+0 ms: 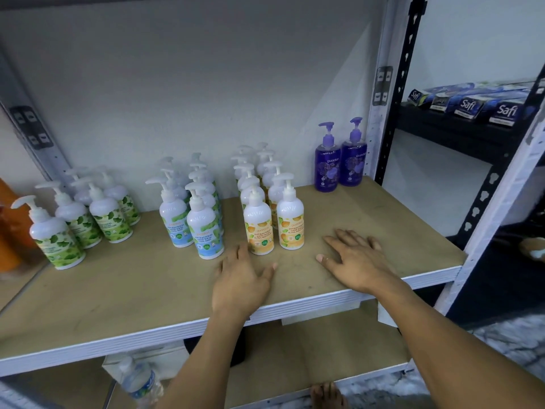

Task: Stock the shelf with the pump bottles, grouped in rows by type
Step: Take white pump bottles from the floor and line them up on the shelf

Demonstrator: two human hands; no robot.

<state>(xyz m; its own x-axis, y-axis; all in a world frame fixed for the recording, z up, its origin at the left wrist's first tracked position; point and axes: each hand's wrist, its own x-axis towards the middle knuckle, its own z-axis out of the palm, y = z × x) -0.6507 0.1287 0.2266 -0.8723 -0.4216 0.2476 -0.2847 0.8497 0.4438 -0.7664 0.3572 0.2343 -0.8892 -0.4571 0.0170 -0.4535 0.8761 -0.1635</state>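
Forearms fill the bottom of my view, reaching over the front edge of the shelf (132, 290). At far left an orange container (8, 231) stands half out of frame. Next come the green-leaf pump bottles (110, 219), two rows running back toward the wall, then the blue cool-mint bottles (203, 231), also two rows deep. The left hand (240, 278) lies palm down on the board just in front of the orange-label bottles (259, 225), its grip wide and holding nothing. The forefinger may touch the front bottle's base, though I cannot tell from this angle. Those bottles stand upright in two rows as well. The right hand (358, 262) rests flat on the bare board just right of them, fingers spread, grip wide and empty. Behind it, near the back wall, two purple pump bottles (327, 166) stand side by side. Further right, Safi boxes (472, 104) lie on a black rack (436, 125).
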